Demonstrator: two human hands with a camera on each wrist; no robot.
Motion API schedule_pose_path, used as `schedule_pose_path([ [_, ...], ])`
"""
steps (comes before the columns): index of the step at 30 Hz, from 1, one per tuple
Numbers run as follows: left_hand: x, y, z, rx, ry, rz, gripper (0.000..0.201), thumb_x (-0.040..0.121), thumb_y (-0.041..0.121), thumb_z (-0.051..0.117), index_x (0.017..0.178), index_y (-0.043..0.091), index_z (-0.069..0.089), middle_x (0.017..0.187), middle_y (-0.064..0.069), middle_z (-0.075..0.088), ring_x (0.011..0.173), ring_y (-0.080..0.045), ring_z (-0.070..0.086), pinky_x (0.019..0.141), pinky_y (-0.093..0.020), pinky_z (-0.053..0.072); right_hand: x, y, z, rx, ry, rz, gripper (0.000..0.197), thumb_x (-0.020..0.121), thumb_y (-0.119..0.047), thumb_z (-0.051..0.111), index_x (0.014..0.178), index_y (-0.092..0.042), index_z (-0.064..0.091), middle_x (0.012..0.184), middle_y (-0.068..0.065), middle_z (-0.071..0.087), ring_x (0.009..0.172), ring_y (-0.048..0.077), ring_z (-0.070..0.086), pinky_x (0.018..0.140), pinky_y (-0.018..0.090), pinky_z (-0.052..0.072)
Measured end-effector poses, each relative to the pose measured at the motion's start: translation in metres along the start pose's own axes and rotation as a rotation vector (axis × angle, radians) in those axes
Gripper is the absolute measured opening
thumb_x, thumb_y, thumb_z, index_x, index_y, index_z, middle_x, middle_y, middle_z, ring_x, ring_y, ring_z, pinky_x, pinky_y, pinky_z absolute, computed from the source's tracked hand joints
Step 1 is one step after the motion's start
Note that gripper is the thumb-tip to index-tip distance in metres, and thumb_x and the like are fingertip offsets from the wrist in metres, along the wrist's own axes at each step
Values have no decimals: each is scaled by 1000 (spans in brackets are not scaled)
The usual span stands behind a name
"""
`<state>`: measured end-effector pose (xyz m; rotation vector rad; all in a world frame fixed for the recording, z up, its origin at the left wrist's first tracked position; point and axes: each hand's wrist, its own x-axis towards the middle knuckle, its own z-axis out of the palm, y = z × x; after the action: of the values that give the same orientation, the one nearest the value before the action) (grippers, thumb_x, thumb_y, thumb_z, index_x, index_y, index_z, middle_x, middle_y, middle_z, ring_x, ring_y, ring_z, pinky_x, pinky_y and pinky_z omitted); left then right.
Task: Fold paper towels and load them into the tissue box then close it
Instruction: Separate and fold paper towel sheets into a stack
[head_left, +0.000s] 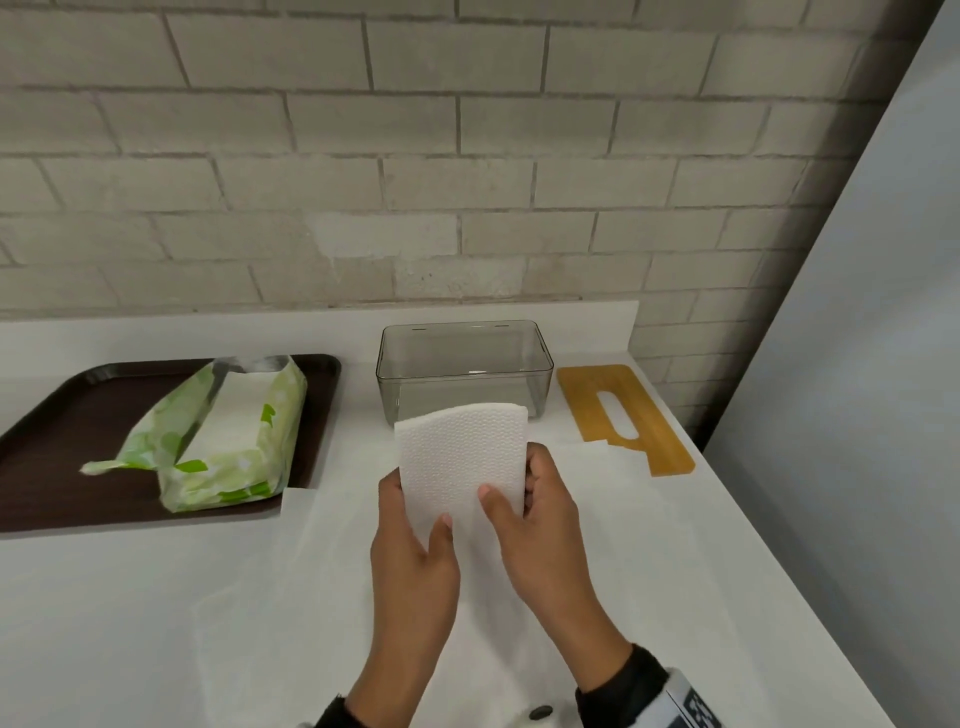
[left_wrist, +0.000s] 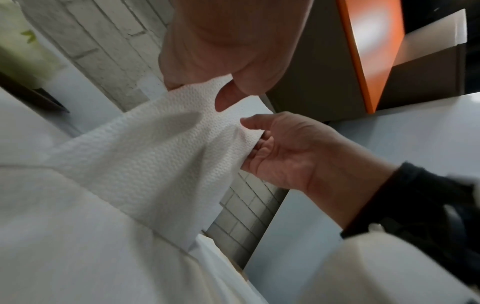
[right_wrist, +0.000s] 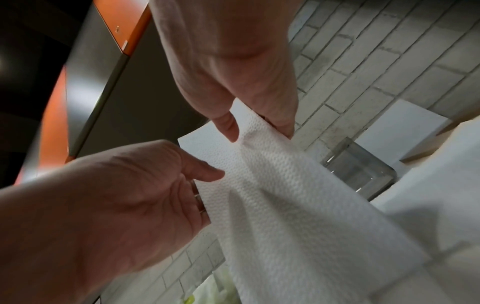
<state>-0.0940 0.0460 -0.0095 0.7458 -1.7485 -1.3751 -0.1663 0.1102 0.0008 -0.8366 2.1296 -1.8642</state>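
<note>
Folding is the step in hand: both hands are holding one embossed paper towel (head_left: 460, 462) upright above the counter (head_left: 104, 597), the left hand (head_left: 413, 545) pinching its left edge and the right hand (head_left: 540, 519) clasping its right edge, thumb across the front. The sheet is looking soft, dimpled and doubled into a tall rectangle with a slightly curling top. Just beyond the grip the clear, hard-walled tissue box (head_left: 465, 366) is standing open and apparently empty; right of the grip its flat wooden lid (head_left: 623, 415) with a slot is lying apart. Left of the grip a green crinkly towel pack (head_left: 223, 441) is resting on a dark tray (head_left: 47, 467). Next, I judge, comes lowering the limp sheet flat into the box without unfolding it.
</note>
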Motion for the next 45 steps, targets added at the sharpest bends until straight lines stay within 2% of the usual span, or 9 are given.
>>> schedule_pose_path([
  [5,-3,10,3,-37,-17,60,43,93,-7,43,119,26,36,106,22,51,93,8,56,70,0,45,-2,-8,-2,85,13,-74,35,93,-17,55,106,-44,36,102,-31,47,91,-19,52,70,1,46],
  [10,-6,3,2,17,-117,-49,42,93,-6,42,116,28,32,109,5,51,92,-10,57,63,-3,47,-7,2,1,-1,-76,25,42,92,-10,54,112,-39,30,101,-23,45,85,-13,48,64,-3,41],
  [15,-8,0,0,-13,-103,-26,46,92,-8,45,114,32,37,102,23,51,85,24,53,65,3,42,-4,5,-2,28,-36,21,39,91,-9,56,111,-36,36,100,-25,48,89,-9,52,67,-1,44],
  [19,-7,-7,3,-4,-120,-83,41,93,3,53,113,35,37,96,29,48,78,14,52,60,5,38,-5,8,2,-50,-103,105,41,88,-5,57,117,-30,42,103,-14,52,92,-2,54,62,-3,41],
  [24,3,-2,-2,-75,42,-53,25,92,16,58,115,26,56,97,18,62,90,5,59,65,-4,45,-5,5,3,0,-117,69,39,85,-9,64,110,-36,50,96,-26,57,84,-14,57,68,3,45],
  [32,42,10,-47,-159,230,-6,16,87,15,65,101,24,63,86,23,64,74,10,61,67,-14,46,-13,4,-9,-115,-525,266,28,84,2,59,76,-25,56,73,-4,60,51,5,57,49,17,46],
  [37,41,0,-73,-189,210,-80,13,87,15,66,90,27,63,86,17,65,79,0,61,70,-20,46,47,34,-66,-344,-344,388,32,78,15,51,74,-14,62,76,7,60,59,15,57,60,28,52],
  [42,27,-14,-77,-160,206,-175,16,87,14,66,103,12,63,84,8,63,74,-9,58,63,-22,42,92,67,-85,-696,-451,534,13,81,-13,71,91,-9,66,84,4,62,80,19,58,83,31,51],
  [45,22,-20,-76,-139,181,-211,13,86,14,66,99,10,65,84,4,65,76,-17,61,62,-25,43,101,73,-68,-870,-493,529,22,82,-30,70,80,-11,58,78,3,57,72,18,54,74,28,49],
])
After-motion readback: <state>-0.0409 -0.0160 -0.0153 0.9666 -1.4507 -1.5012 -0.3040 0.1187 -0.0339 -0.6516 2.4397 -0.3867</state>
